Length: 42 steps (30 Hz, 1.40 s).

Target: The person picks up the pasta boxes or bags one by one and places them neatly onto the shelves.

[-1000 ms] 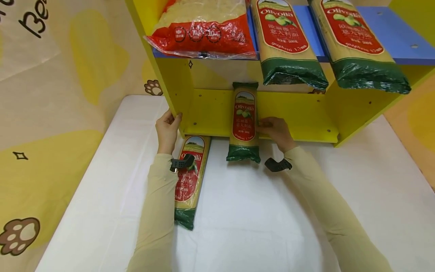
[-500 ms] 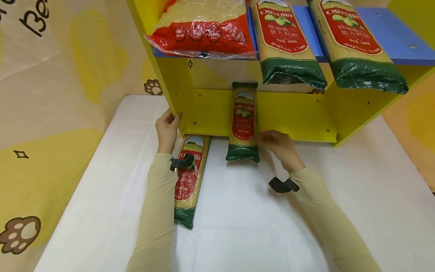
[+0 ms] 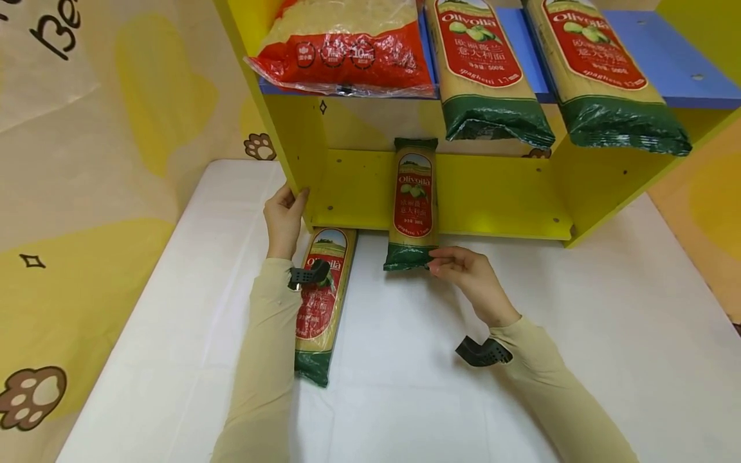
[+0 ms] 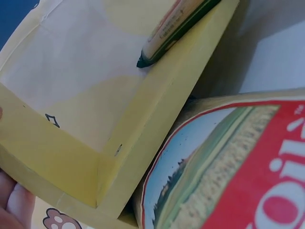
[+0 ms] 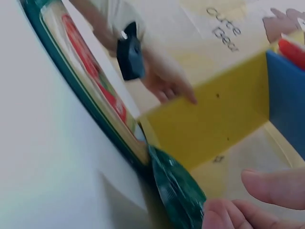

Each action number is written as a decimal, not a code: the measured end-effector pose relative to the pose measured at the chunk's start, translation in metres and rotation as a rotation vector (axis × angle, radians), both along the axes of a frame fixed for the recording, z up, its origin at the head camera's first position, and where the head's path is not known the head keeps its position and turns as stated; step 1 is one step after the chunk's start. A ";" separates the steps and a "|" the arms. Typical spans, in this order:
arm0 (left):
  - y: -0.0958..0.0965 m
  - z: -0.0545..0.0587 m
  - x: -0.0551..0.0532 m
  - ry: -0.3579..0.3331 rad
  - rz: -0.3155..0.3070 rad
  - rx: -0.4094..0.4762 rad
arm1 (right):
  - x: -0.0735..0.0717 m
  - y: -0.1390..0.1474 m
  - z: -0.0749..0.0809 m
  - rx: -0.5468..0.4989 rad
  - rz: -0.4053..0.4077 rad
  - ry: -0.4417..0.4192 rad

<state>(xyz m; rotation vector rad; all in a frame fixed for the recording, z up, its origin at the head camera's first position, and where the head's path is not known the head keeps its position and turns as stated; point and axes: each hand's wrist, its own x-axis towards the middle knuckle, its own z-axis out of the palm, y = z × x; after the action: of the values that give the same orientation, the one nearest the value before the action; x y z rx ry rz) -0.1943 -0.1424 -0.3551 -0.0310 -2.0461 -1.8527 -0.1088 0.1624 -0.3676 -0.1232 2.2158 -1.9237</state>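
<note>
My left hand (image 3: 283,218) grips the front edge of the yellow shelf's left side panel (image 3: 298,161). In the head view my right hand (image 3: 476,283) is at the front right corner of a spaghetti pack (image 3: 413,199), with its fingertips at the green end. That pack lies on the bottom board, its green end sticking out past the front edge. The right wrist view shows a gap between thumb and fingers, and the crinkled green end (image 5: 178,191) beside the fingertips. A second spaghetti pack (image 3: 324,308) lies on the table, partly hidden by the left wrist.
The blue upper board (image 3: 642,58) carries a red-and-clear pasta bag (image 3: 353,58) and two more spaghetti packs, one in the middle (image 3: 486,64) and one at right (image 3: 608,71), overhanging its front. The white table (image 3: 393,399) extends in front; patterned cloth (image 3: 145,116) hangs behind.
My right hand has slid from the middle pack's right side toward me, down to its front green corner. The left hand keeps its hold on the side panel; the packs stay put.
</note>
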 end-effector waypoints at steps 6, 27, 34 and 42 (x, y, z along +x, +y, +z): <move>0.002 0.005 0.001 -0.018 0.011 -0.015 | 0.016 -0.017 -0.006 -0.069 0.043 -0.012; 0.000 0.011 0.000 0.009 0.020 -0.066 | 0.016 -0.084 -0.038 -0.228 0.221 -0.249; -0.007 -0.010 -0.015 -0.015 0.040 -0.042 | 0.012 -0.106 -0.037 -0.179 0.208 -0.309; -0.001 0.005 -0.002 0.002 0.035 -0.050 | 0.012 -0.125 -0.037 -0.192 0.175 -0.341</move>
<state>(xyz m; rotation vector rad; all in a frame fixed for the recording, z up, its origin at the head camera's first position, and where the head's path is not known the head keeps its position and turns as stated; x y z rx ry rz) -0.1958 -0.1433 -0.3501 -0.0105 -2.0780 -1.7803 -0.0968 0.0373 -0.4046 -0.0144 1.7449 -1.8943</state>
